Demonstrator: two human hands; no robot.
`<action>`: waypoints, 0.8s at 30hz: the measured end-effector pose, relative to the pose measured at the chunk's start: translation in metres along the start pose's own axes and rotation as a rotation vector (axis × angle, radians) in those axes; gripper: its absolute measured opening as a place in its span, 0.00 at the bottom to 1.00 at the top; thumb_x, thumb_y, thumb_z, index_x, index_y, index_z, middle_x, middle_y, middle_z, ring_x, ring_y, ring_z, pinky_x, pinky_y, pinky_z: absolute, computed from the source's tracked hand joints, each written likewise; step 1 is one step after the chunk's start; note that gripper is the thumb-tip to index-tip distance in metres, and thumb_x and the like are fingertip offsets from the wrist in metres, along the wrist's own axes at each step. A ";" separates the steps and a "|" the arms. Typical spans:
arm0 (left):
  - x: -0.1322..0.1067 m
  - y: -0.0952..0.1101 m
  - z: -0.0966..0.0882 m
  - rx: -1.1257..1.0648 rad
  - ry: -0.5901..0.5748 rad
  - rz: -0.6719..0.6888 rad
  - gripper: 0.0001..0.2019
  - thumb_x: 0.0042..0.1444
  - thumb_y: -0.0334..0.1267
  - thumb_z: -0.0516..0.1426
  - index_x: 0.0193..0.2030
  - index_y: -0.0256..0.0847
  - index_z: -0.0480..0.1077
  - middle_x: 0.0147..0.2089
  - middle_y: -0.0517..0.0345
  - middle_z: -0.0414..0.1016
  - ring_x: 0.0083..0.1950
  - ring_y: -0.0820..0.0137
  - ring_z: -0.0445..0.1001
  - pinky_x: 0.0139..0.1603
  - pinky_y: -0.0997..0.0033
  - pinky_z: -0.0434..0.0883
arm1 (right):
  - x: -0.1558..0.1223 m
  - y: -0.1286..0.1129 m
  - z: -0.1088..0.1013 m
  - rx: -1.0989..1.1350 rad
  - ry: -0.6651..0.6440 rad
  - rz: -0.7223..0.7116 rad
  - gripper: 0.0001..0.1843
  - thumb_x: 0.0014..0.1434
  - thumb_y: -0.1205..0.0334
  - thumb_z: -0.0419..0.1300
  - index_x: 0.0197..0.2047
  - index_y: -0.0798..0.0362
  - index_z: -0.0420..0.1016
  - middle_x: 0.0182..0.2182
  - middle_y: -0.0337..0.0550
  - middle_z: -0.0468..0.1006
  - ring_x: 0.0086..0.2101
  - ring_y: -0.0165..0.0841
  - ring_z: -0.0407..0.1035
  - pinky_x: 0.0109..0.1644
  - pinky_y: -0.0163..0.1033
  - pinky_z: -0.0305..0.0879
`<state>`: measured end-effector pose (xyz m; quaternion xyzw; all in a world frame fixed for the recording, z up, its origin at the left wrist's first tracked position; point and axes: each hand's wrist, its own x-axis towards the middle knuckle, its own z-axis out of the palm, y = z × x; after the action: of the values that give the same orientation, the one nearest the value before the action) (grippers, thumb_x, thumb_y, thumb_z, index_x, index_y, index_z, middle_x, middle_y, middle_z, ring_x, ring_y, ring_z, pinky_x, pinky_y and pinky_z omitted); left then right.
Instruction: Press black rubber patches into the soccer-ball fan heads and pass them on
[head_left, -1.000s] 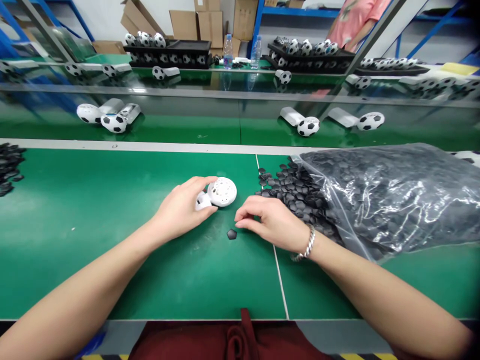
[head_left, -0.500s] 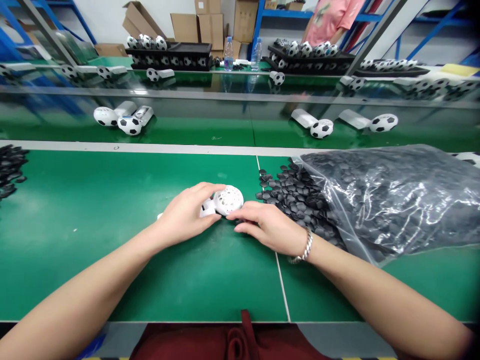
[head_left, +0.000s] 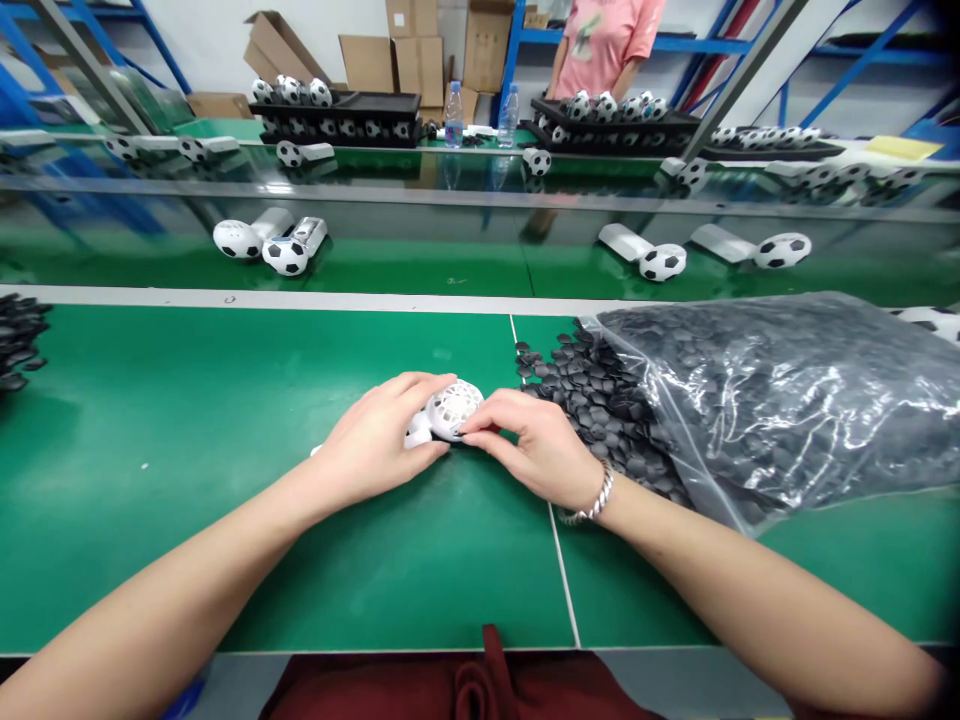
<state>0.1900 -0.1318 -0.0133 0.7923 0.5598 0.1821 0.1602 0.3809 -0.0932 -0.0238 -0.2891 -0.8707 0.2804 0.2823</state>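
Observation:
My left hand [head_left: 375, 440] grips a white perforated ball-shaped shell [head_left: 452, 407] on the green table [head_left: 187, 420], fingers curled round its left side. My right hand [head_left: 525, 440] pinches a small black hexagon piece against the shell's lower right edge; the piece is mostly hidden by my fingertips. A pile of loose black hexagon pieces [head_left: 585, 385] lies just right of the shell, spilling from a clear plastic bag [head_left: 780, 390] full of them.
More black pieces [head_left: 19, 340] lie at the far left edge. Finished soccer-ball gadgets with white handles [head_left: 270, 245] [head_left: 660, 262] rest on the conveyor behind. Black trays of balls [head_left: 337, 105], bottles and cardboard boxes stand further back, where a person in a pink shirt [head_left: 607, 40] stands.
My right hand took the black piece off the table and brought it up to the shell. My left hand turned the shell slightly toward the right hand.

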 end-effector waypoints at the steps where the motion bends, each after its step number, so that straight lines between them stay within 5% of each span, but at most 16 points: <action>1: 0.001 0.000 0.000 -0.009 -0.002 -0.003 0.27 0.48 0.42 0.57 0.56 0.43 0.58 0.56 0.53 0.65 0.55 0.60 0.64 0.53 0.61 0.64 | 0.000 0.000 0.001 -0.004 0.008 0.002 0.04 0.55 0.66 0.57 0.31 0.52 0.73 0.28 0.40 0.75 0.33 0.30 0.68 0.40 0.37 0.64; 7: 0.006 0.002 0.000 -0.056 0.036 -0.036 0.23 0.47 0.43 0.58 0.51 0.43 0.63 0.50 0.55 0.70 0.49 0.63 0.69 0.48 0.63 0.66 | 0.001 0.004 0.004 0.019 0.094 0.047 0.03 0.51 0.66 0.61 0.29 0.53 0.69 0.38 0.44 0.70 0.43 0.33 0.64 0.48 0.43 0.62; 10: 0.008 0.003 0.000 -0.057 0.035 -0.030 0.22 0.47 0.43 0.58 0.50 0.44 0.64 0.48 0.56 0.71 0.46 0.63 0.70 0.44 0.64 0.67 | 0.002 0.009 0.007 0.179 0.097 0.140 0.13 0.48 0.64 0.63 0.37 0.53 0.65 0.47 0.47 0.66 0.49 0.35 0.62 0.49 0.43 0.64; 15: 0.008 0.003 0.001 -0.049 0.056 -0.029 0.19 0.48 0.43 0.57 0.48 0.44 0.65 0.45 0.56 0.72 0.43 0.63 0.70 0.41 0.65 0.67 | 0.004 0.012 0.014 0.329 0.078 0.217 0.20 0.46 0.62 0.64 0.40 0.52 0.60 0.43 0.43 0.69 0.44 0.32 0.67 0.44 0.40 0.68; 21: 0.005 0.004 0.003 -0.025 0.040 -0.028 0.20 0.49 0.44 0.56 0.50 0.47 0.63 0.47 0.57 0.71 0.46 0.63 0.69 0.43 0.66 0.66 | 0.015 0.028 -0.007 0.230 0.026 0.208 0.12 0.49 0.61 0.61 0.37 0.53 0.65 0.37 0.41 0.72 0.39 0.31 0.68 0.39 0.37 0.67; 24: 0.004 0.004 0.004 0.041 0.009 -0.047 0.25 0.47 0.45 0.57 0.54 0.49 0.60 0.50 0.58 0.68 0.49 0.62 0.68 0.45 0.64 0.66 | 0.024 0.057 -0.032 -0.166 0.159 0.281 0.07 0.52 0.60 0.59 0.33 0.55 0.71 0.34 0.44 0.72 0.38 0.33 0.67 0.43 0.40 0.64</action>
<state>0.1970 -0.1293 -0.0147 0.7813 0.5826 0.1704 0.1454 0.4056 -0.0286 -0.0308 -0.4514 -0.8168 0.2206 0.2835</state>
